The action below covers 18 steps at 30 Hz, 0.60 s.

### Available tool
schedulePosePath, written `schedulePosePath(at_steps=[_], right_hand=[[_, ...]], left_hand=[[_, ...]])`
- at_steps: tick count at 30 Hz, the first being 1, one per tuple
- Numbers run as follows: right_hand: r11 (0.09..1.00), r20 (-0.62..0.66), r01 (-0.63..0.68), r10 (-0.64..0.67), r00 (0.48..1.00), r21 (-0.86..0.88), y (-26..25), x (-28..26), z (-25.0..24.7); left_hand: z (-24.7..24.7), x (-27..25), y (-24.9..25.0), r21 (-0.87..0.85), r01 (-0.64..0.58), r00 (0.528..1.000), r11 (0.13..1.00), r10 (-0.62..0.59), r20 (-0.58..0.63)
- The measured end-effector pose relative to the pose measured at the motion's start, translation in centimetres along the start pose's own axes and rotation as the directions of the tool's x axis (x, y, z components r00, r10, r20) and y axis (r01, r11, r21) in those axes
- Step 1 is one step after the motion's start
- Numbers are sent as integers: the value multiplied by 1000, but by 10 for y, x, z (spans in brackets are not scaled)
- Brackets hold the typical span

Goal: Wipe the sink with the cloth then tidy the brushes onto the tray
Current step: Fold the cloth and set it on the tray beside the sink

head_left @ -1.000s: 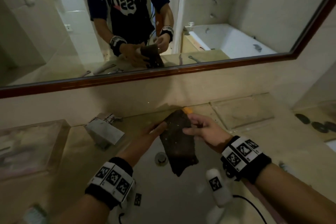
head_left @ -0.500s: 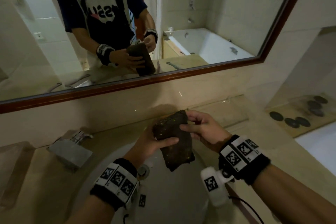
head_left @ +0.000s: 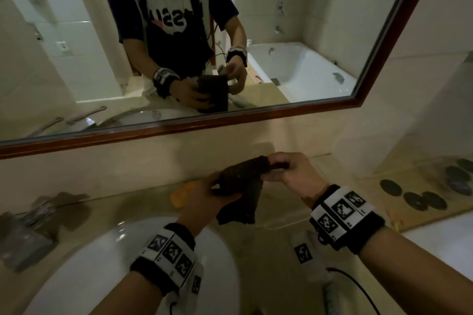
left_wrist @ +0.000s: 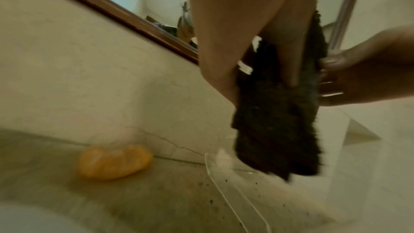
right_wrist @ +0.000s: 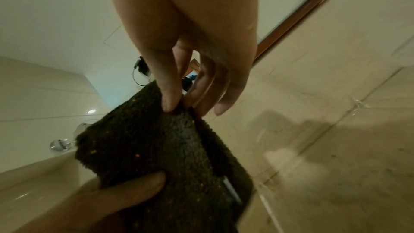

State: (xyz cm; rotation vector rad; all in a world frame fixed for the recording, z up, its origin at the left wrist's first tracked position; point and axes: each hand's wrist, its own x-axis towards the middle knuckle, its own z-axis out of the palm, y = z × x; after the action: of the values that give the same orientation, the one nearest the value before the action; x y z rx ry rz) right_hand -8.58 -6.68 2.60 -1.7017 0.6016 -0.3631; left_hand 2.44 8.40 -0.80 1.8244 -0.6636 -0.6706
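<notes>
Both hands hold a dark, fuzzy cloth [head_left: 243, 186] in the air, above the counter just right of the white sink [head_left: 84, 268]. My left hand [head_left: 217, 192] grips its lower left part, thumb on top. My right hand [head_left: 275, 167] pinches the upper right corner between thumb and fingers. The left wrist view has the folded cloth [left_wrist: 275, 130] hanging from my left hand [left_wrist: 257, 81] over the edge of a clear tray [left_wrist: 226, 189]. In the right wrist view my right hand [right_wrist: 177, 107] pinches the cloth [right_wrist: 152, 148]. I see no brushes plainly.
An orange lump [head_left: 183, 194] lies on the counter behind the sink. The faucet [head_left: 28, 233] stands at the left. Several dark round discs [head_left: 414, 199] lie on a board at the right. A wood-framed mirror [head_left: 179, 125] runs along the wall behind.
The cloth hung open over the basin; both hands have folded it smaller and carried it right, over the counter and the clear tray. My view has swung right.
</notes>
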Motion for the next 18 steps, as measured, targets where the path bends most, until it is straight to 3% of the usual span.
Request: schedulePosePath(at_steps=[3,5,8,12,15,18], right_hand=[[962,-116,-174,201,973,210,12,12,-23],[855,-24,-360,397,918,374,22,19,-34],[762,163,-549,527,834,342,39,25,-38],[742,138,-540,534,834,396,53,38,-40],[766,86,-510,521,849,392,63,47,-50],[808,55,-502,512,857,309,78,49,-60]], left_hand=[[15,23,9,207,-151,980,967,175,-100],[26,41,10,242,-189,966,952,224,-126],[49,60,8,227,-292,942,929,321,-99],[80,71,0,167,-262,960,950,275,-56],[96,75,-12,2,-135,987,991,134,-85],[105,80,-27,100,-11,999,995,16,-43]])
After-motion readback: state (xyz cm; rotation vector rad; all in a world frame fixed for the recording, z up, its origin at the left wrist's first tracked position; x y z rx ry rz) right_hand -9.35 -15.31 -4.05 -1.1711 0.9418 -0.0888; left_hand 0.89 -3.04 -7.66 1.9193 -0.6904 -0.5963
